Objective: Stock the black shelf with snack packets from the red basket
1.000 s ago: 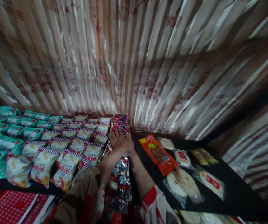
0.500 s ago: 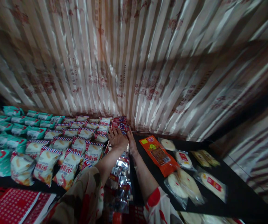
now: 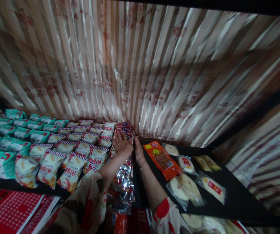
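Note:
My left hand [image 3: 122, 144] lies flat, fingers spread, on top of a row of shiny dark-red snack packets [image 3: 124, 128] at the back of a black shelf. Beside the same row, my right hand [image 3: 139, 152] stands on edge with its fingers stretched out, at the row's right side. Whether it presses on the packets I cannot tell. Toward me the row continues as silvery, glossy packets [image 3: 125, 177], partly hidden under my left forearm. White snack bags with striped tops [image 3: 97, 157] stand directly left of my left hand.
Teal packets [image 3: 2, 164] fill the far left. Right of my arm lie an orange packet [image 3: 161, 160], clear-wrapped white round pieces [image 3: 179, 191] and yellowish packets [image 3: 206, 163]. Red plastic baskets [image 3: 15, 209] sit below the front edge. A corrugated patterned sheet [image 3: 135, 71] closes the back.
The view has shifted slightly, and a dark bar now shows along the top. My hands stay at the same row; my right hand is a little farther from the packets' side.

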A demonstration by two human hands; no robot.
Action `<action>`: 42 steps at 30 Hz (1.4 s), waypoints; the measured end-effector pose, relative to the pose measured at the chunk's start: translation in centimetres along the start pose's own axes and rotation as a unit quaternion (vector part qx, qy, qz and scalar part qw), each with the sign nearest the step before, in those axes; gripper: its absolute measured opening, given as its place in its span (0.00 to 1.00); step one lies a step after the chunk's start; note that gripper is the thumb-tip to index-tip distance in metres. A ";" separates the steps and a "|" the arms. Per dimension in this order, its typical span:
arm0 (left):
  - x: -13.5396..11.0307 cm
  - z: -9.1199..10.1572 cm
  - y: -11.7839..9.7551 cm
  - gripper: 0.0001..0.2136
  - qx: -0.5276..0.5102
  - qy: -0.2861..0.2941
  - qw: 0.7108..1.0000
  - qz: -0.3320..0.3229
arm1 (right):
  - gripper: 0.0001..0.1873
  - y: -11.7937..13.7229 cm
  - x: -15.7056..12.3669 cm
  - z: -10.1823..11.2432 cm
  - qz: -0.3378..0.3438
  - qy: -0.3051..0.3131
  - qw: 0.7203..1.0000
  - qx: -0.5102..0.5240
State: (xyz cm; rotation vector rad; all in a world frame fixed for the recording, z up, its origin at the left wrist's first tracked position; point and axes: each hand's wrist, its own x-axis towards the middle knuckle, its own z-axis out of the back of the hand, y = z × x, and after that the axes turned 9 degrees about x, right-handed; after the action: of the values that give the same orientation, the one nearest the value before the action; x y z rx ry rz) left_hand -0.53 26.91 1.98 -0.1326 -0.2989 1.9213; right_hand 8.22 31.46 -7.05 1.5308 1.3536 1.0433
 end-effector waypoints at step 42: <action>-26.6 -5.3 21.0 0.13 -0.230 0.082 0.969 -0.047 | 0.18 -0.9 -33.8 -0.3 -0.116 -0.039 0.989 -0.079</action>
State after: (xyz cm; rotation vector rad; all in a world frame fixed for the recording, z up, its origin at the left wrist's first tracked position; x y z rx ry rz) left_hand -8.61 -4.16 -10.19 -0.5702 -0.6242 1.7059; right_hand 5.01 -2.09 -9.86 1.2511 1.3260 0.9126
